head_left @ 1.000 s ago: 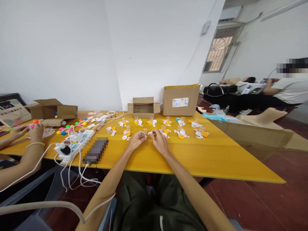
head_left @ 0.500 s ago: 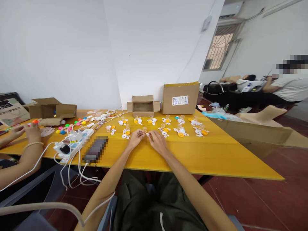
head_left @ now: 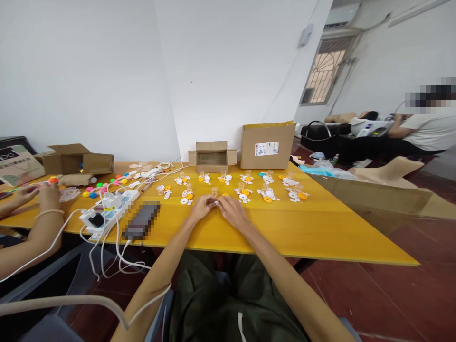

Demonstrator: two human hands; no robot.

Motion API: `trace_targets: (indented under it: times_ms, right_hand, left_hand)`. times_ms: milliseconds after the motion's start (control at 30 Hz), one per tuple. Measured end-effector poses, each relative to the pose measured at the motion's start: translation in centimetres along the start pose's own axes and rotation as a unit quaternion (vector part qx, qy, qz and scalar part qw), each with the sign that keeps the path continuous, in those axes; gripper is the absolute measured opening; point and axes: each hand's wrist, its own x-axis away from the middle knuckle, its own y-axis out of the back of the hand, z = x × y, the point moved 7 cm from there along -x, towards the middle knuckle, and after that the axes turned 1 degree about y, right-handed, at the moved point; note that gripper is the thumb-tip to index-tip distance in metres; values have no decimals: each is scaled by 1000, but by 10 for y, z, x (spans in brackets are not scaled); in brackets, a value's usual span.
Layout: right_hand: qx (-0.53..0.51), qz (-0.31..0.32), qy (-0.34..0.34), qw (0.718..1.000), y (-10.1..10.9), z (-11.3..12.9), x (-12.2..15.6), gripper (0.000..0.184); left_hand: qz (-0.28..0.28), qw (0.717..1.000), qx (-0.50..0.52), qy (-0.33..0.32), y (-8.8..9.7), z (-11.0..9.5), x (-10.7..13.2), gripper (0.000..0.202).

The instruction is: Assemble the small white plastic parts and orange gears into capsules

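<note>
My left hand (head_left: 204, 208) and my right hand (head_left: 231, 209) meet above the yellow table, fingertips pinched together. Between them shows a small white plastic part (head_left: 216, 203), mostly hidden by the fingers. Just behind the hands stands a clear plastic cup (head_left: 214, 191), and an orange disc (head_left: 225, 195) peeks out past my right fingers. To the left lies a cluster with a white wheel (head_left: 184, 201) and an orange wheel (head_left: 189, 195). On the right is another cluster, with a white gear-like disc (head_left: 242, 197).
Several clusters of white and orange parts with clear cups spread across the table (head_left: 302, 232). Behind them stand a small open carton (head_left: 213, 167) and a larger box (head_left: 268, 161). Leftward are a phone (head_left: 141, 221), a power strip (head_left: 117, 213), cables, colourful balls and a co-worker's hands (head_left: 48, 194).
My fingers have drawn closer together around the small white part, and my right hand has shifted slightly left. An orange disc now shows behind my right hand.
</note>
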Motion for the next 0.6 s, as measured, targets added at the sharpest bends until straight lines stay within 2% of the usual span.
trace_targets:
  times_ms: [100,233,333,433,533,600]
  right_hand:
    - [6,-17,-5,1000,7,4,8,19]
    - [2,-43,-18,999,21,4,37,17]
    - [2,-68,5,998,44,3,62,23]
    - [-7,-120,32,992,92,8,81,26]
    - [10,-178,42,983,160,19,95,23]
    - [37,-212,19,976,204,20,106,23]
  left_hand:
    - [-2,1000,-11,3,1,-3,1,6]
    - [-3,1000,-11,7,1,-3,1,6]
    - [-4,1000,-5,14,0,1,1,7]
    - [-11,1000,4,20,-1,4,1,10]
    - [-9,1000,1,24,-2,6,1,9]
    - [-8,1000,-6,27,-2,6,1,6]
